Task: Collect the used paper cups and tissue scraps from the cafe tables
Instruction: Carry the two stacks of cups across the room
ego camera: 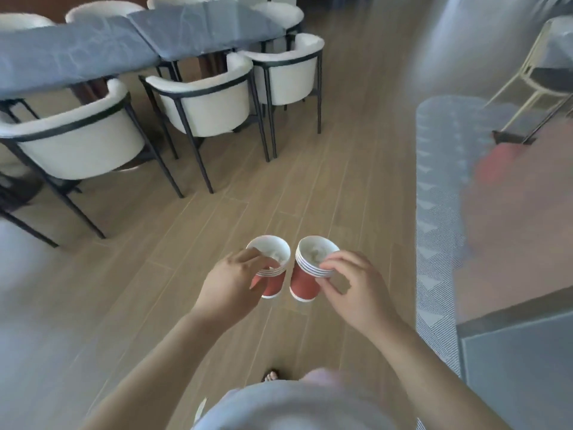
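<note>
I stand over a wooden floor holding two stacks of red paper cups with white rims. My left hand (pixel 229 283) grips the left stack of cups (pixel 273 268) from its left side, fingers over the rim. My right hand (pixel 353 283) pinches the right stack of cups (pixel 310 268) at the nested rims. Both stacks are upright, side by side and almost touching at mid-frame. Pale tissue scraps lie inside the top cup of each stack.
Dark marble tables (pixel 93 48) with white tub chairs (pixel 201 97) line the upper left. A grey patterned rug (pixel 434 243) and a blurred brown tabletop (pixel 511 243) stand on the right, with a light-framed chair (pixel 527 85) behind. Wooden floor (pixel 325 181) stretches ahead.
</note>
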Tool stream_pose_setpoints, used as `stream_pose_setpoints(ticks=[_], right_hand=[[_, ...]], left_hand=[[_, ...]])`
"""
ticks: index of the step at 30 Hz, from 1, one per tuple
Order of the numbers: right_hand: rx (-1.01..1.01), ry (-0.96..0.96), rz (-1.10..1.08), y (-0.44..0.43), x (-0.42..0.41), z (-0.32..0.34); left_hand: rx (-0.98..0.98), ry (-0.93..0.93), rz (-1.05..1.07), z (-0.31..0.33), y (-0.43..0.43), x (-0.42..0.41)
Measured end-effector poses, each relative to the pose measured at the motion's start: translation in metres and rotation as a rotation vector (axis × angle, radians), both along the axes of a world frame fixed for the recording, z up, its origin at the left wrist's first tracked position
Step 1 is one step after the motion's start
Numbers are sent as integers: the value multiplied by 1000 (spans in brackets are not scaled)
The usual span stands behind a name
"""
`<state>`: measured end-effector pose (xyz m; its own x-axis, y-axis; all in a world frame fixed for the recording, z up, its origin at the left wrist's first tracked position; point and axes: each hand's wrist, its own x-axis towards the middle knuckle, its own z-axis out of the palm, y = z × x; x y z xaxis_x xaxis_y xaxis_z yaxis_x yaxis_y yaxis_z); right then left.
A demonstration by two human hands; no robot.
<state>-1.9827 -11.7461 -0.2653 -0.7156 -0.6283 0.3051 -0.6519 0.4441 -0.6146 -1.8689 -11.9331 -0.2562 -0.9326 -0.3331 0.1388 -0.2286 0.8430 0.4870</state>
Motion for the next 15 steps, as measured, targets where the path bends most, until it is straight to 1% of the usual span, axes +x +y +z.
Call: stream_pose_setpoints(ticks=[4,9,15], right_hand=[[-53,27,-102,-35,-99,1],[-3,0,-119,-64,-233,-20],[49,-23,-122,-105,-421,-15]], left_hand=[[-2,13,-63,3,-42,-112],[17,-9,-166,-16,-80,-259],[28,-33,-171,-13,-121,-448]])
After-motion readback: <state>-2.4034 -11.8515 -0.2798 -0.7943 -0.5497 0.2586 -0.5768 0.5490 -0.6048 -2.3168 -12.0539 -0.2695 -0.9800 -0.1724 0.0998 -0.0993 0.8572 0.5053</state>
